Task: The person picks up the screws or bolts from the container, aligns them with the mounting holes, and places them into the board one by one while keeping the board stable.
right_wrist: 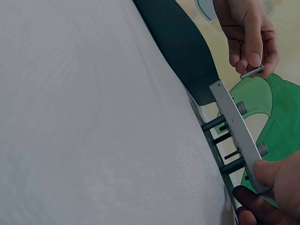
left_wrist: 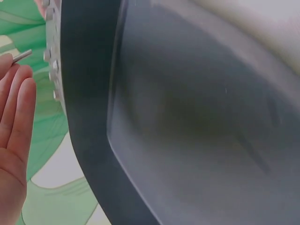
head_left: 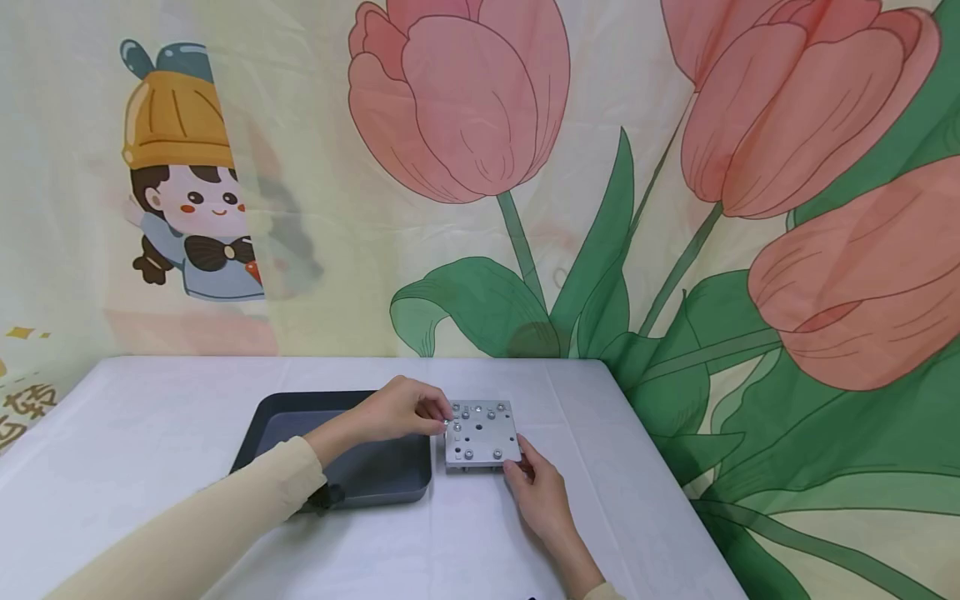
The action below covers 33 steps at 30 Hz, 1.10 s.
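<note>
A square silver metal plate [head_left: 480, 437] with several bolts and holes lies on the table. In the right wrist view, threaded bolts [right_wrist: 233, 166] stick out beneath the plate [right_wrist: 239, 133]. My right hand [head_left: 543, 492] grips its near right corner, thumb on one face and fingers at the other. Above the plate's left edge my left hand [head_left: 401, 410] pinches a small metal pin [right_wrist: 252, 71] between thumb and fingertip. That pin [left_wrist: 22, 56] looks smooth along its shaft and is held apart from the plate. Its far end is partly hidden by the fingers.
Left of the plate stands a dark grey tray [head_left: 420, 492] with raised walls, partly covered by my left forearm. Both sit on a table with a white cloth [head_left: 172, 417]. Behind hangs a curtain printed with tulips [head_left: 480, 100].
</note>
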Motion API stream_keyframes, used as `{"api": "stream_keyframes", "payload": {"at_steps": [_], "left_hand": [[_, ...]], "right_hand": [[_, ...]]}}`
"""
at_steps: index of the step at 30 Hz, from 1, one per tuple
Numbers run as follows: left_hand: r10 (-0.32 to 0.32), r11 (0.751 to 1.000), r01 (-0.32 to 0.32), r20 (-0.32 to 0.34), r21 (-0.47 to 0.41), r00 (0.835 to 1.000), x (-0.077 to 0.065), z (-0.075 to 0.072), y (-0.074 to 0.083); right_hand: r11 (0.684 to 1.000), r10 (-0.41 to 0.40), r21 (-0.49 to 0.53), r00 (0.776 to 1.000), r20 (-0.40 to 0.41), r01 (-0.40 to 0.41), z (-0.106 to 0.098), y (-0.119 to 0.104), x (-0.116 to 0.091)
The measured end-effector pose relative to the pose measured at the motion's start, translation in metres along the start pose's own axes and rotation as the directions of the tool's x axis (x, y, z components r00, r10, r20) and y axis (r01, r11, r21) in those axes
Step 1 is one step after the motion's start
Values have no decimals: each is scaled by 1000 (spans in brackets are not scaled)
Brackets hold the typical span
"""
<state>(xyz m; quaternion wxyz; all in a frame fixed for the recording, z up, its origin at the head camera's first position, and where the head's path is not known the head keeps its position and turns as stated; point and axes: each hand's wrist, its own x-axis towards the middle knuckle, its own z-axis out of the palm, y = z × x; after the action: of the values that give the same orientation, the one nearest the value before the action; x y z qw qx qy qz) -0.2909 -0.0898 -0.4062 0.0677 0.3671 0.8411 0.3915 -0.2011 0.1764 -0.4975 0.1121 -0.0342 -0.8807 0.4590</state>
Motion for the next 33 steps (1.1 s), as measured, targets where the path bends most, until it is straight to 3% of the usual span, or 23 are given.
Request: {"api": "stream_keyframes", "payload": {"at_steps": [16, 33], "left_hand": [[15, 998, -17, 35, 68, 999, 10, 26, -5], [26, 997, -31, 67, 69, 997, 12, 29, -5]], "right_hand": [[1000, -7, 19, 1000, 15, 7, -2, 3, 0], [1000, -1, 28, 1000, 23, 0, -3, 1, 0]]}}
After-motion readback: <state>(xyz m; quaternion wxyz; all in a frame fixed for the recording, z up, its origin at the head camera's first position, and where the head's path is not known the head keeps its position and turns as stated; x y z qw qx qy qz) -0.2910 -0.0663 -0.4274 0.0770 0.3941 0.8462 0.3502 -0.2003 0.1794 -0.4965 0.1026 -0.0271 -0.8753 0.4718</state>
